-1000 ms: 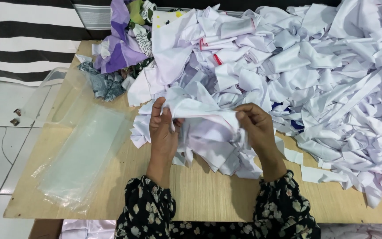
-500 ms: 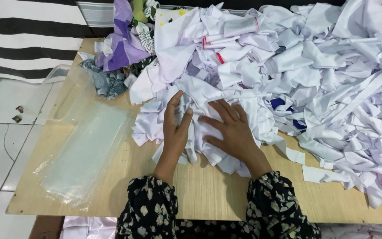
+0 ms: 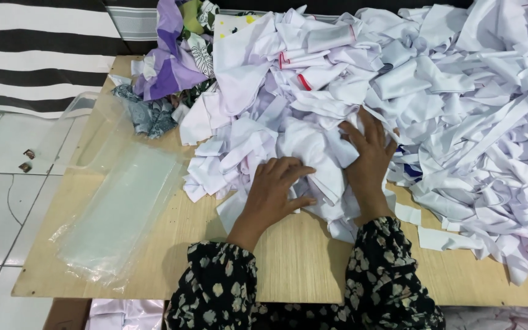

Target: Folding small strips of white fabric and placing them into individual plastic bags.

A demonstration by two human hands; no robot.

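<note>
Your left hand [image 3: 276, 186] now lies flat, fingers spread, grip holding nothing, on the small bundle of white cloth scraps [image 3: 304, 159]. Your right hand [image 3: 371, 150] has slid to 2 o'clock, palm down. Bundle sits mid-table [image 3: 300, 263], pressed flatter; clear plastic bags [image 3: 120, 214] at 9 o'clock.

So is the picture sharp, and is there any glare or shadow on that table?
Head view: mostly sharp and evenly lit; the clear plastic bags give a dull sheen, no harsh glare; soft shadows lie on the wooden table under the left hand and right hand; the white fabric scraps look bright, folds visible.
</note>
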